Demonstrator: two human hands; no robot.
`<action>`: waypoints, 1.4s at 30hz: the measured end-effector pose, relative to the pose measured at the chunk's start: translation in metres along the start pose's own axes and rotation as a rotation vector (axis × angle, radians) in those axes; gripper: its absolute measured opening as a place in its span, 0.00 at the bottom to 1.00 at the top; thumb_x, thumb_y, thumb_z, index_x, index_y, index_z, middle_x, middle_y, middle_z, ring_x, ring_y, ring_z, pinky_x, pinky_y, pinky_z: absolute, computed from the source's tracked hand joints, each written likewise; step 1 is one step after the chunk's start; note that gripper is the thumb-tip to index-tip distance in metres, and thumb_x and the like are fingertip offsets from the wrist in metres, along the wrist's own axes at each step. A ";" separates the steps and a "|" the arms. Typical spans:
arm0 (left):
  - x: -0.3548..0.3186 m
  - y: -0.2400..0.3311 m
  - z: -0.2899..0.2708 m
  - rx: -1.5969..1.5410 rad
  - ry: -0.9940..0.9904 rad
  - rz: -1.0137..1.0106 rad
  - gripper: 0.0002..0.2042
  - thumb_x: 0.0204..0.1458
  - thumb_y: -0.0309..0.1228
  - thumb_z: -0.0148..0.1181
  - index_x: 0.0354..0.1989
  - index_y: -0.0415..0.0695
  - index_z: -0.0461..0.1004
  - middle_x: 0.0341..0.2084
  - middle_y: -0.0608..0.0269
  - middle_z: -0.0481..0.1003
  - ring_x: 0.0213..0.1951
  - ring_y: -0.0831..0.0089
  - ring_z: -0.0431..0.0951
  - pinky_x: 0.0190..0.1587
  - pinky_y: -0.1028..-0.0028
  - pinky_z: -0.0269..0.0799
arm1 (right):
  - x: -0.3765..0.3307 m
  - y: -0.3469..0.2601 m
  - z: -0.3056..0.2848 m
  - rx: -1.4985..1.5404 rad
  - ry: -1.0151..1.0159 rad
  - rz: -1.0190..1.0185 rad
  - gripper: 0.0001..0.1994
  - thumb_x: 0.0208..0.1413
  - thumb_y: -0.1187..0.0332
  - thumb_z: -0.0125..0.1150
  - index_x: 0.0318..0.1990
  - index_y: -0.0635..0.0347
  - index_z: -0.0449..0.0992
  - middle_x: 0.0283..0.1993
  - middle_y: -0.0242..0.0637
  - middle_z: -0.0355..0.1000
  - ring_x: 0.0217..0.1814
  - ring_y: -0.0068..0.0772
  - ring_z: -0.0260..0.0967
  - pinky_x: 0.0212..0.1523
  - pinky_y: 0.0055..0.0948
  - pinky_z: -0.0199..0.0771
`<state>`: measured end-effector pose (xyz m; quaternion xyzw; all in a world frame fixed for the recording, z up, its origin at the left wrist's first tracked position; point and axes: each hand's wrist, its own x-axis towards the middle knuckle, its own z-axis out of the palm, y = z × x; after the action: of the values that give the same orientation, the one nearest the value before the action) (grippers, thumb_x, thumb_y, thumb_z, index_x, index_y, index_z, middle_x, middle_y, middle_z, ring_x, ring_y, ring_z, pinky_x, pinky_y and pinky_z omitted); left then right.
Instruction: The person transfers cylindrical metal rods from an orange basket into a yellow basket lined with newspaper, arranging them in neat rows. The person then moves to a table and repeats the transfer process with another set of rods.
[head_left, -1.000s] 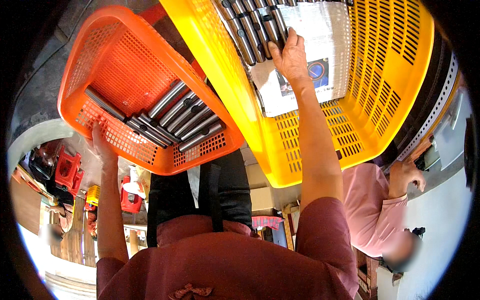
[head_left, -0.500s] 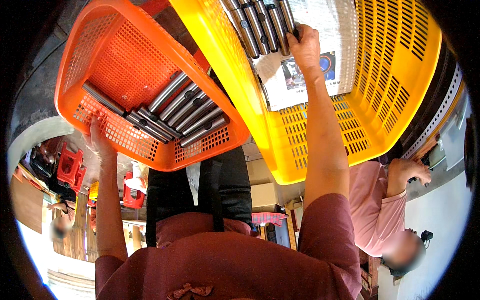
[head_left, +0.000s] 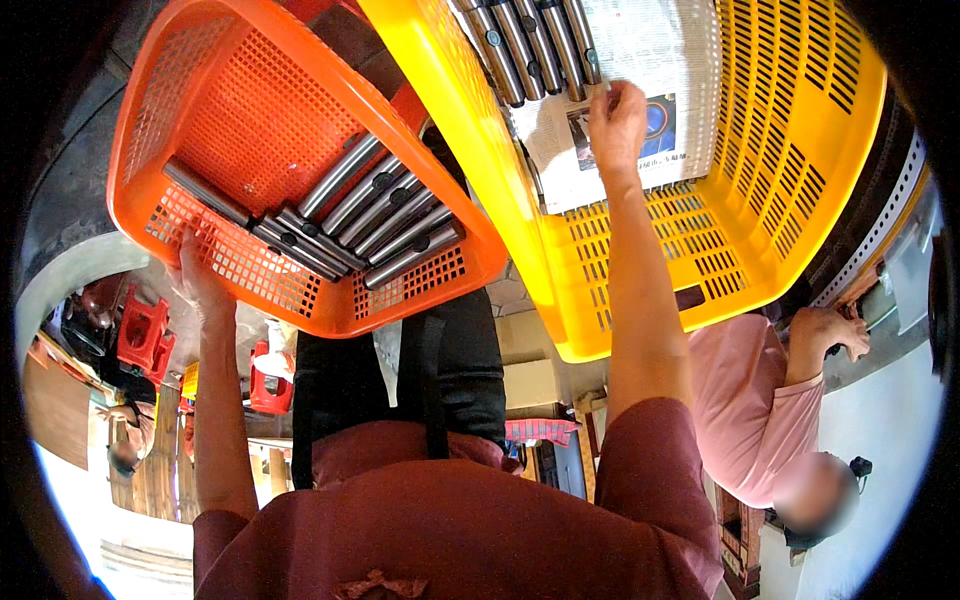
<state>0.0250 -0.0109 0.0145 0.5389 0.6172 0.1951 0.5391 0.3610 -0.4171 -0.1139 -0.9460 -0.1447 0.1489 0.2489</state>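
- The left hand (head_left: 203, 282) is at the near left edge of the orange basket (head_left: 322, 326), its fingers up against the perforated side; how tightly they are closed on it cannot be told.
- The right hand (head_left: 618, 130) reaches into the yellow basket (head_left: 575, 345), with its fingers bent and drawn partly together; the fingertips are right by the near end of the rightmost metal rod there, and whether they touch it cannot be told.
- In the yellow basket, a row of metal rods (head_left: 533, 50) lies side by side toward the far left, several with a round dark spot on the side.
- Beneath that row is a sheet of printed paper (head_left: 640, 60), with pictures near its lower edge.
- In the orange basket, more rods (head_left: 380, 208) lie in two slanting groups that meet, while a single rod (head_left: 208, 193) rests along the left side.
- The orange basket is just left of the yellow one.
- At the right, a co-worker in a pink shirt (head_left: 745, 400) bends an arm; a red stool (head_left: 145, 330) stands at the far left.
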 end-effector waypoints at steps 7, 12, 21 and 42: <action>0.007 -0.006 -0.012 0.003 -0.057 -0.013 0.16 0.57 0.30 0.52 0.51 0.34 0.69 0.44 0.52 0.75 0.44 0.62 0.77 0.49 0.65 0.73 | -0.032 0.006 0.019 -0.055 -0.093 0.117 0.17 0.47 0.65 0.65 0.42 0.63 0.70 0.39 0.47 0.70 0.37 0.51 0.69 0.39 0.43 0.69; 0.003 -0.004 -0.008 0.037 -0.012 -0.023 0.15 0.57 0.30 0.52 0.50 0.36 0.69 0.43 0.56 0.75 0.42 0.68 0.76 0.45 0.69 0.73 | -0.028 0.009 0.045 0.183 0.014 0.303 0.18 0.46 0.70 0.66 0.43 0.68 0.69 0.34 0.47 0.70 0.36 0.46 0.70 0.39 0.40 0.70; -0.002 0.003 0.001 0.053 0.007 -0.010 0.15 0.56 0.31 0.52 0.49 0.36 0.71 0.43 0.56 0.75 0.43 0.67 0.75 0.47 0.68 0.72 | -0.023 0.004 0.040 0.994 -0.008 0.667 0.12 0.56 0.71 0.62 0.42 0.66 0.68 0.30 0.35 0.72 0.25 0.23 0.68 0.29 0.21 0.71; 0.000 0.005 -0.002 0.077 0.047 -0.043 0.16 0.57 0.30 0.53 0.53 0.39 0.68 0.44 0.59 0.74 0.43 0.69 0.76 0.47 0.70 0.71 | -0.014 -0.016 0.036 1.005 0.071 0.875 0.11 0.60 0.66 0.57 0.40 0.64 0.65 0.24 0.34 0.68 0.18 0.22 0.61 0.17 0.21 0.58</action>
<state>0.0254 -0.0082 0.0191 0.5412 0.6481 0.1723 0.5073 0.3325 -0.3936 -0.1327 -0.6906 0.3480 0.2543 0.5808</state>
